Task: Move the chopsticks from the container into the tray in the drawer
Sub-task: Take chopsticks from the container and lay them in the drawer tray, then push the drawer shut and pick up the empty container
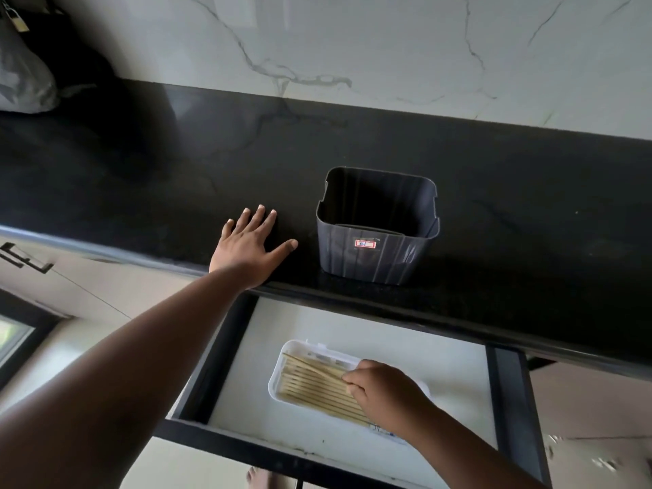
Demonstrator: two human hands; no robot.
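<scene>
In the open drawer (352,319), the right hand (382,391) has its fingers curled down on the chopsticks (317,390), which lie side by side in the white tray (278,361). The left hand (252,241) rests flat and released on the black worktop (141,171), beside the dark container (377,227), which looks empty. One stick lies skewed across the others; lifting the grip carelessly could drag it over the tray's rim.

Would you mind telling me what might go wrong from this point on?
1. One pale wooden chopstick lies skewed across the rest in the white plastic tray; it may ride over the rim.
2. The right hand pressing the bundle could slide the tray along the open drawer.
3. The dark grey ribbed container stands near the black counter's edge.
</scene>
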